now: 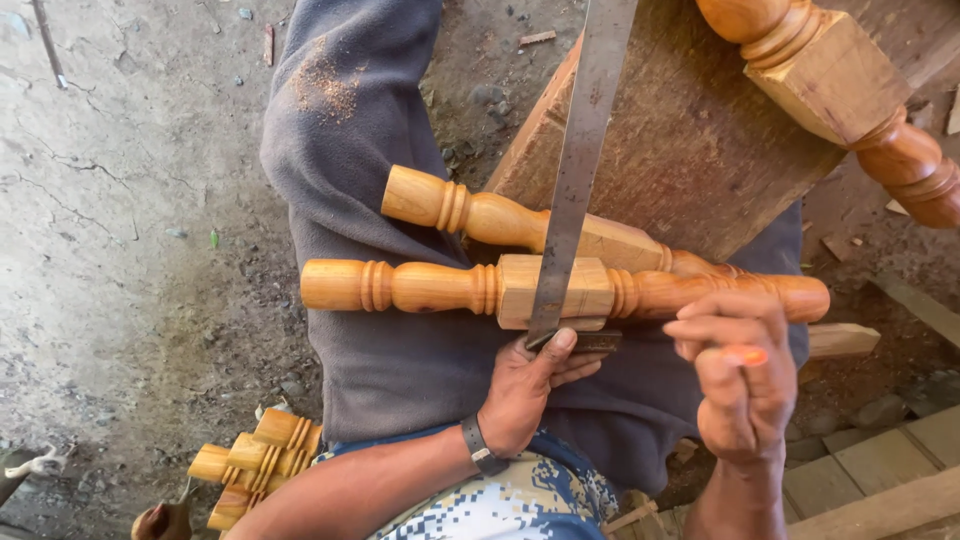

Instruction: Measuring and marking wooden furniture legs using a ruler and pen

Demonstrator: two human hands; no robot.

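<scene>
Two turned wooden spindles lie across my lap on grey trousers (340, 150). The nearer spindle (420, 286) has a square block in its middle; the farther spindle (470, 212) lies just behind it. A long steel square blade (580, 150) rests across the nearer spindle's block. My left hand (525, 385) grips the square's lower end, thumb pressed on the metal. My right hand (740, 375) hovers over the spindle's right end, fingers curled around a small orange pencil-like thing (745, 355).
A thick wooden plank (700, 150) lies beyond my knee, with a larger turned post (850, 90) on it. Several more spindles (255, 460) are stacked at lower left. Cracked dirt floor (120, 250) spreads left; timber boards (880, 460) lie at lower right.
</scene>
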